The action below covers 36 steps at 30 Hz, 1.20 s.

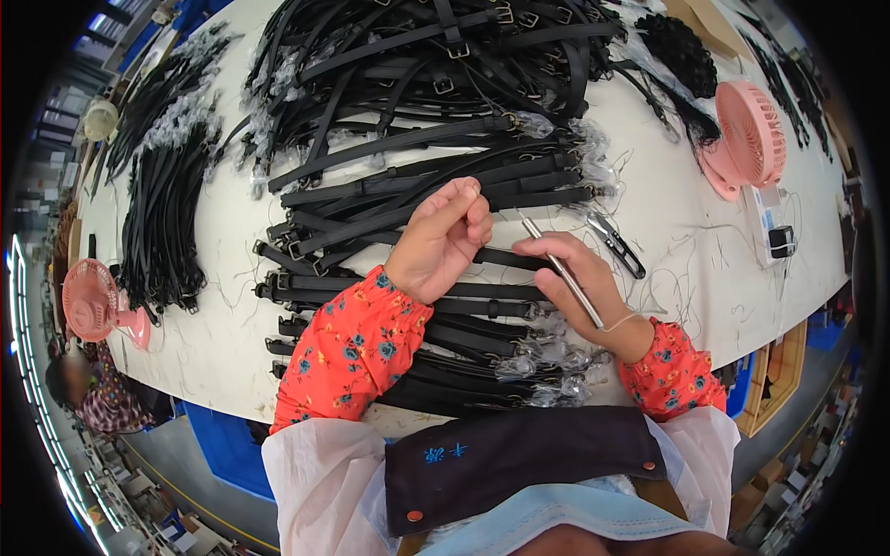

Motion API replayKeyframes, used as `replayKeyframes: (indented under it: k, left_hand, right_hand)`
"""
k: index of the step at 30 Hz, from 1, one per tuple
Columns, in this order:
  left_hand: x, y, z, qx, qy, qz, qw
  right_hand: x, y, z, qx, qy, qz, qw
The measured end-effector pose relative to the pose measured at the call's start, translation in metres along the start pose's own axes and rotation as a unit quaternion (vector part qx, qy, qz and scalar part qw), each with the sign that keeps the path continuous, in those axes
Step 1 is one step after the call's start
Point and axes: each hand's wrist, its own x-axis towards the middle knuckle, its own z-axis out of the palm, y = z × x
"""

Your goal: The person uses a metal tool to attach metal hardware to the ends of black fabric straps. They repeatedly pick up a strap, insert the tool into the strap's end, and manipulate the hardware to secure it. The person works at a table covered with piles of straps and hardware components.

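My left hand (434, 243) is raised over the black belts, thumb and fingertips pinched together. Whatever lies between those fingertips is too small to make out. In my right hand (595, 285) is a slim silver pen-shaped tool (563, 271), its thin tip pointing up and left toward the left hand. A pale cord trails from the tool's lower end over the wrist. Beneath both hands, black belts (491, 306) with metal buckles lie in stacked rows, several ends wrapped in clear plastic. A black and silver cutter (616, 245) rests right of the belts.
A large heap of black belts (436, 74) covers the far middle of the white table (686, 241). Another bundle of straps (165, 208) lies left. Pink fans stand left (93, 301) and right (749, 134), near a white power strip (768, 222). Loose threads litter the right side.
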Motion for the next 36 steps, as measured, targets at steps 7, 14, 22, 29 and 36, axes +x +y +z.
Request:
replayKeyframes:
  k: [7, 14, 22, 29, 36]
  left_hand:
    - [-0.004, 0.012, 0.004, 0.091, -0.001, 0.051, 0.995]
    - [-0.020, 0.080, -0.004, 0.316, 0.076, 0.241, 0.915]
    - [-0.037, 0.119, -0.015, 0.415, 0.112, 0.252, 0.867]
    - [-0.037, 0.112, 0.000, 0.348, 0.090, 0.225, 0.905]
    - [-0.046, 0.104, 0.021, 0.329, 0.039, 0.195, 0.923]
  right_hand:
    - [-0.010, 0.009, 0.004, -0.114, -0.019, 0.025, 0.993]
    - [-0.015, 0.010, -0.007, -0.151, -0.012, 0.018, 0.988]
    - [-0.016, 0.008, -0.010, -0.180, -0.053, 0.018, 0.982]
    - [-0.013, 0.010, -0.004, -0.211, -0.003, -0.053, 0.976]
    - [0.016, -0.022, 0.002, 0.084, -0.096, 0.067, 0.990]
